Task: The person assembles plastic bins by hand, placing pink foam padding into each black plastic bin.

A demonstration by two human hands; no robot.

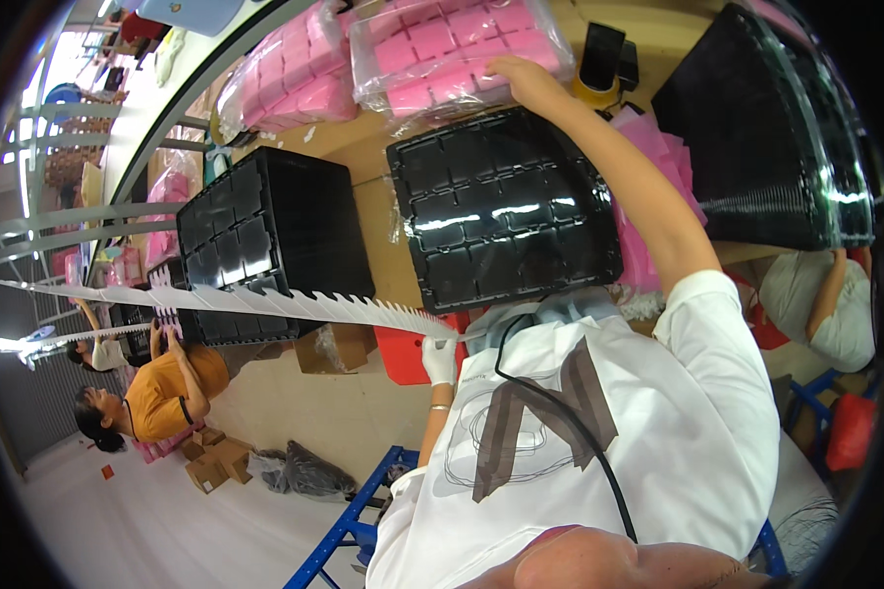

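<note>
My left hand [440, 359], in a white glove, is low beside my body, closed on the near end of a long white toothed strip [304, 302]. The strip stretches far to the left. My bare right hand [532, 84] reaches across the table, its bent fingers gripping the clear plastic bag [462, 54] around pink compartment trays. Between my arms lies a black plastic tray [506, 208] with several compartments, glossy on top. Pink sheets [653, 172] lie beside it, partly under my right forearm.
Tall stacks of black trays stand at left [314, 221] and right [756, 128]. Another bag of pink trays [290, 74] lies at the far left. A phone [600, 57] stands on a yellow holder. A red stool [403, 355] is below the table. Co-workers sit left [172, 393] and right [815, 304].
</note>
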